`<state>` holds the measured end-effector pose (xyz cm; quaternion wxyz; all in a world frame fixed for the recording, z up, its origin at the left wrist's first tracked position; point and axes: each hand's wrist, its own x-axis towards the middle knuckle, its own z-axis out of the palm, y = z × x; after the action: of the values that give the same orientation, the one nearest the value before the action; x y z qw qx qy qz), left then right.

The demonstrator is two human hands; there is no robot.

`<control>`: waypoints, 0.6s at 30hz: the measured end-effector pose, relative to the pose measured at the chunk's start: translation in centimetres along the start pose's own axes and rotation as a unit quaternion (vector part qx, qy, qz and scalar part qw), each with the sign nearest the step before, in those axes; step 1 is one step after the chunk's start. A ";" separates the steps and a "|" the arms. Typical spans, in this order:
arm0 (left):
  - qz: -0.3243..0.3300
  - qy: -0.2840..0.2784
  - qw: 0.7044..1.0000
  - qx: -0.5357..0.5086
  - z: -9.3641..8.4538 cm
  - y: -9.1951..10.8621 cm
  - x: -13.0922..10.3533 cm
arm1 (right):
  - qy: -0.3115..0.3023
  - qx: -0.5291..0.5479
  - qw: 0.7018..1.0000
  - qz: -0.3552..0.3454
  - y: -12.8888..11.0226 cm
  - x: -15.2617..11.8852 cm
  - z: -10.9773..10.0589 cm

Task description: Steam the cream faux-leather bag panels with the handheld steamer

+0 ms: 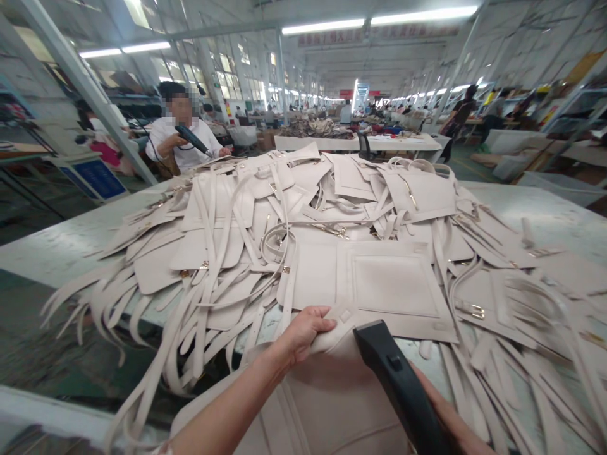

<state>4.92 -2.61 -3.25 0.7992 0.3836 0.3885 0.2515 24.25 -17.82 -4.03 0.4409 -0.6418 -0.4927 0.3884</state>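
My left hand (308,325) pinches the edge of a pale beige leather bag panel (341,392), thumb on top, near a small square stitched tab. The panel drapes toward me over the table's front. In my right hand (443,404) is a black handheld power tool (396,366) with a wide, blunt end and a switch on its upper face. Most of that hand is hidden behind the tool. The blunt end is close beside the panel's edge; whether they touch I cannot tell. Just beyond lies another beige bag piece (393,284) with a framed rectangular pocket.
A heap of beige bag pieces (213,246) with straps and gold buckles covers much of the table (61,246). Loose straps (156,385) hang over the front edge. Across the table, a co-worker (183,139) holds a dark corded tool (193,139). Other worktables and people stand farther back.
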 end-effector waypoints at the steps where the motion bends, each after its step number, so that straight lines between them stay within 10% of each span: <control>1: 0.011 -0.005 1.000 0.003 0.1 -0.1 -0.1 | -0.014 -0.001 1.000 0.002 0.4 0.3 0.2; 9: 0.057 -0.066 0.993 0.085 1.4 0.2 -2.0 | -0.045 0.034 0.998 -0.007 -2.8 -0.5 1.3; 18: 0.002 0.008 0.995 0.100 0.8 1.9 -2.4 | -0.009 0.090 0.989 0.121 -6.2 -0.3 -0.2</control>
<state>4.04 -3.52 -0.37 0.7529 0.4606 0.4174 0.2164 22.55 -17.31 1.93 0.4420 -0.6513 -0.3784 0.4871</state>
